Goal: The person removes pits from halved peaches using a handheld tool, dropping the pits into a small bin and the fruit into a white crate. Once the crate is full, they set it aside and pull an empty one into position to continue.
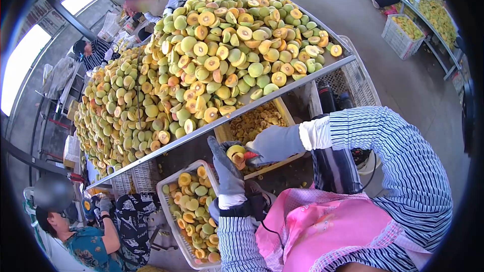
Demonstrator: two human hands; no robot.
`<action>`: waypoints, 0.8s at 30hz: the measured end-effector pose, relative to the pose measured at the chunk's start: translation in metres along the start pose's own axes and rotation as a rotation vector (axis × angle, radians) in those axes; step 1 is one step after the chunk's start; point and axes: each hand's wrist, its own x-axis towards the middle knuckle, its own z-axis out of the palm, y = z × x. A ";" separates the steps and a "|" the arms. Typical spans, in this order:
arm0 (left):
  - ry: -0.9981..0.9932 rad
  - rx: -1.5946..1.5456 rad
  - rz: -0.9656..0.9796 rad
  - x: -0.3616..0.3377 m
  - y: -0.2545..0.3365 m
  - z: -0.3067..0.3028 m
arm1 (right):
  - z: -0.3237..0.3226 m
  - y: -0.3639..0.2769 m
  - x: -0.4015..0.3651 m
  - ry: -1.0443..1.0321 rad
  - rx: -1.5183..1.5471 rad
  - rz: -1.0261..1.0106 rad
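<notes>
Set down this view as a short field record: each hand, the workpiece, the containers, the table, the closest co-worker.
Left hand: gloved, holding a cut fruit
Right hand: gloved, closed on a red tool at the fruit
Tool tip: not distinguishable
Table: metal-edged, heaped with fruit halves, many cut faces up
White crate: beside the left hand, holding more halves
Scrap crate: beyond the hands, holding small yellowish pieces
Co-worker: lower left, patterned teal top

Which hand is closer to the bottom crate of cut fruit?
Left. The left hand is right beside the crate, near its upper right edge; the right hand is farther right, over the yellowish box.
</notes>
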 end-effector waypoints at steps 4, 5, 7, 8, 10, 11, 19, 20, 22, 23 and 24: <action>0.048 0.002 0.168 -0.006 -0.008 0.009 | 0.002 -0.002 -0.003 -0.068 0.164 0.088; 0.095 -0.090 0.259 -0.005 -0.011 0.013 | 0.001 -0.002 -0.002 -0.230 0.561 0.146; 0.037 -0.297 0.311 -0.012 -0.007 0.016 | 0.011 0.005 -0.002 -0.457 1.051 0.162; 0.040 -0.295 0.312 -0.014 -0.008 0.020 | 0.021 0.009 -0.004 -0.692 1.546 0.180; 0.046 -0.028 0.786 -0.016 -0.013 0.029 | 0.035 0.009 -0.007 -0.678 1.753 0.253; -0.058 -0.161 0.603 -0.010 -0.011 0.020 | 0.038 0.011 -0.007 -0.693 1.816 0.215; -0.040 -0.052 0.407 0.005 0.021 0.032 | 0.032 0.014 -0.006 -0.730 2.048 0.013; -0.047 -0.053 0.410 0.014 0.019 0.033 | 0.029 0.017 -0.005 -0.670 1.999 0.004; -0.143 -0.475 -0.014 0.030 0.018 0.032 | 0.024 0.018 -0.008 -0.608 1.960 0.005; -0.162 -0.416 -0.050 0.034 0.015 0.030 | 0.018 0.021 -0.011 -0.530 1.792 0.075; -0.165 -0.416 -0.054 0.038 0.015 0.029 | 0.009 0.023 -0.012 -0.454 1.623 0.135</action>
